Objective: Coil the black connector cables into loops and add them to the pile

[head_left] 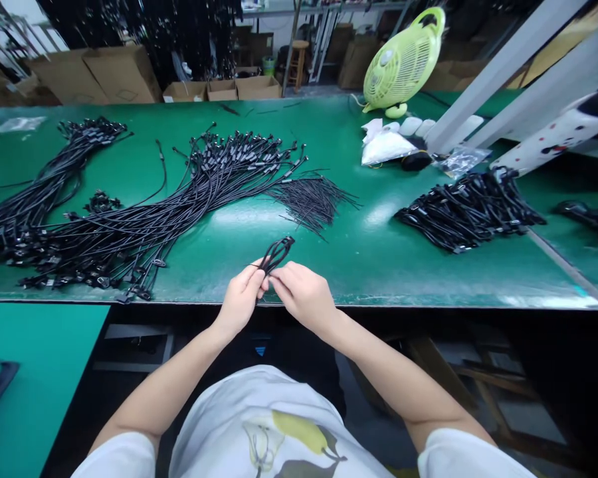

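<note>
A black cable (278, 249), coiled into a small bundle of loops, stands up from between my hands above the table's front edge. My left hand (242, 292) is closed around the lower part of the loops. Beside it, my right hand (303, 292) is pinched at the base of the bundle; what lies between its fingertips is hidden. A thin dark end pokes out left of the coil. Beyond my hands lies a pile of thin black strips (311, 199), which look like twist ties. Long loose cables (179, 206) with connectors spread out to the left.
Bundled cables (471, 209) form a row on the right of the green table (359, 265). Another cable heap (54, 176) lies far left. A green fan (403, 63), a white plastic bag (386, 147) and slanting white posts (503, 73) stand at the back right. Cardboard boxes (122, 73) are behind.
</note>
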{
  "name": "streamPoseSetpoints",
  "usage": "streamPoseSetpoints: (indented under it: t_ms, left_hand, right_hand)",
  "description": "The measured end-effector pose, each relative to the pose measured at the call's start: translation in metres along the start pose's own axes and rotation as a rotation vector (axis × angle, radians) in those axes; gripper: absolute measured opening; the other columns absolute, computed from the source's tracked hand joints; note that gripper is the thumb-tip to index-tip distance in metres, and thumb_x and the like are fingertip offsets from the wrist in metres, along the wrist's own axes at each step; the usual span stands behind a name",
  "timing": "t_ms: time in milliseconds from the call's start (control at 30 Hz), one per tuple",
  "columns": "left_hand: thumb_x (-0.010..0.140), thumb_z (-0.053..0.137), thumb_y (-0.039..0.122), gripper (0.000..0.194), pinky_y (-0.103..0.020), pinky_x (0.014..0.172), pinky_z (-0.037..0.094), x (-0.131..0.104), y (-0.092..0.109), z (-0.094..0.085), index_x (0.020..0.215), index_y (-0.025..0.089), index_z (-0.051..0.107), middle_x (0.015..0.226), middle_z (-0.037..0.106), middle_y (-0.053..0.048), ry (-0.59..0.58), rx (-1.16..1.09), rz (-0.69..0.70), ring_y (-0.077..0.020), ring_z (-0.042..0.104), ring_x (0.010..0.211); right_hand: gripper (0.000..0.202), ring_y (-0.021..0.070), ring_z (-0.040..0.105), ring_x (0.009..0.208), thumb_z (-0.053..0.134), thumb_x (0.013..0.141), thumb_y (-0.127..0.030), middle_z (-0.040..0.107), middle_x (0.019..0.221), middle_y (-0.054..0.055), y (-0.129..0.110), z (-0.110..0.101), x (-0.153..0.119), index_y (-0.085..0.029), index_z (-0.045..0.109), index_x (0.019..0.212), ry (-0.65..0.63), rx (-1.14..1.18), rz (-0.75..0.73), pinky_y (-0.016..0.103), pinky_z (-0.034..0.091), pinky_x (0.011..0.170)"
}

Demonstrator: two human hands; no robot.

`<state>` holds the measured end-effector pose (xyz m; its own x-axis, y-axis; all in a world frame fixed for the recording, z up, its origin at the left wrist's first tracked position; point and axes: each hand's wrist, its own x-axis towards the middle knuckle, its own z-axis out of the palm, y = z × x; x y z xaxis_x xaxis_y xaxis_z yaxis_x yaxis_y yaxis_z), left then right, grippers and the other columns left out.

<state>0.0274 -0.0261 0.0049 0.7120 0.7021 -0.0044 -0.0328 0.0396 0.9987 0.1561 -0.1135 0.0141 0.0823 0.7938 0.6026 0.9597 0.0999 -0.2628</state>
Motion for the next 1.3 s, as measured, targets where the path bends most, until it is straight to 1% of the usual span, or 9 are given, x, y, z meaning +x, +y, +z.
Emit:
streamPoseSetpoints:
  t_ms: [100,167,300,433,633,833,1133,1200,1300]
  left_hand:
    - [0.094,0.047,0.035,0.038,-0.03,0.083,0.047,-0.001,0.0,-0.005,0.127,0.02,0.061,0.108,0.067,-0.008,0.014,0.279,0.137,-0.0181,0.061,0.09]
    - [0.093,0.046,0.031,0.035,-0.032,0.095,0.044,0.0,0.003,-0.009,0.121,0.021,0.064,0.115,0.067,-0.007,-0.028,0.385,0.171,-0.0216,0.059,0.107]
    - [0.091,0.042,0.029,0.028,-0.027,0.069,0.045,0.0,0.008,-0.013,0.081,0.016,0.065,0.064,0.058,0.0,-0.246,0.364,-0.053,-0.0154,0.056,0.068]
    - [0.088,0.044,0.034,0.027,-0.023,0.051,0.029,-0.006,0.006,-0.014,0.071,0.016,0.055,0.051,0.04,0.007,-0.394,0.223,-0.212,-0.0083,0.035,0.049]
    - [0.083,0.054,0.038,0.025,-0.023,0.05,0.021,-0.017,0.008,-0.015,0.071,0.016,0.056,0.051,0.042,0.007,-0.4,0.071,-0.358,-0.0069,0.033,0.048]
    - [0.083,0.054,0.035,0.022,-0.023,0.049,0.025,-0.014,0.004,-0.017,0.078,0.014,0.059,0.07,0.054,0.003,-0.377,-0.064,-0.419,-0.0045,0.036,0.047]
    - [0.077,0.043,0.009,0.015,-0.024,0.054,0.03,-0.021,0.007,-0.01,0.071,0.016,0.055,0.054,0.043,0.006,-0.318,0.048,-0.434,-0.0082,0.037,0.05]
    - [0.071,0.044,0.006,0.023,-0.025,0.061,0.036,-0.022,0.011,-0.009,0.083,0.017,0.061,0.06,0.049,0.005,-0.322,0.081,-0.409,-0.0105,0.045,0.059]
    - [0.071,0.051,0.009,0.043,-0.032,0.088,0.042,-0.017,0.019,-0.009,0.111,0.02,0.063,0.096,0.064,-0.002,-0.27,0.17,-0.253,-0.0191,0.056,0.095]
  right_hand:
    - [0.016,0.0153,0.052,0.068,0.051,0.091,-0.014,0.06,0.072,0.004,0.002,-0.006,0.002,-0.014,0.062,0.079,0.074,-0.371,-0.356,0.03,0.038,0.065]
    - [0.015,0.0196,0.057,0.088,0.05,0.09,-0.011,0.065,0.096,0.01,0.006,-0.012,0.005,-0.009,0.065,0.092,0.046,-0.445,-0.573,0.034,0.042,0.078]
    - [0.026,0.0258,0.052,0.114,0.042,0.093,-0.012,0.058,0.123,0.015,0.009,-0.027,0.01,-0.006,0.063,0.106,-0.135,-0.447,-0.83,0.04,0.039,0.095]
    - [0.018,0.018,0.056,0.08,0.042,0.092,-0.011,0.062,0.091,0.008,0.006,-0.037,0.014,-0.013,0.06,0.092,-0.327,-0.438,-0.939,0.035,0.039,0.077]
    - [0.02,0.0164,0.045,0.064,0.037,0.091,-0.007,0.051,0.078,0.004,-0.006,-0.037,0.008,-0.014,0.056,0.091,-0.451,-0.371,-0.812,0.032,0.031,0.062]
    - [0.032,0.0229,0.046,0.065,0.033,0.084,-0.001,0.05,0.075,0.01,-0.02,-0.033,0.0,-0.006,0.062,0.096,-0.375,-0.682,-0.78,0.037,0.029,0.059]
    - [0.031,0.0193,0.04,0.054,0.035,0.075,0.003,0.042,0.06,0.005,-0.016,-0.017,0.001,-0.016,0.055,0.062,-0.283,-0.717,-0.865,0.035,0.022,0.055]
    - [0.028,0.018,0.041,0.051,0.037,0.075,0.002,0.044,0.058,0.004,-0.009,-0.015,0.005,-0.017,0.055,0.063,-0.262,-0.641,-0.845,0.034,0.022,0.055]
    - [0.025,0.0148,0.041,0.048,0.039,0.079,-0.002,0.048,0.057,0.002,0.002,-0.012,0.017,-0.016,0.058,0.07,-0.251,-0.428,-0.644,0.031,0.022,0.053]
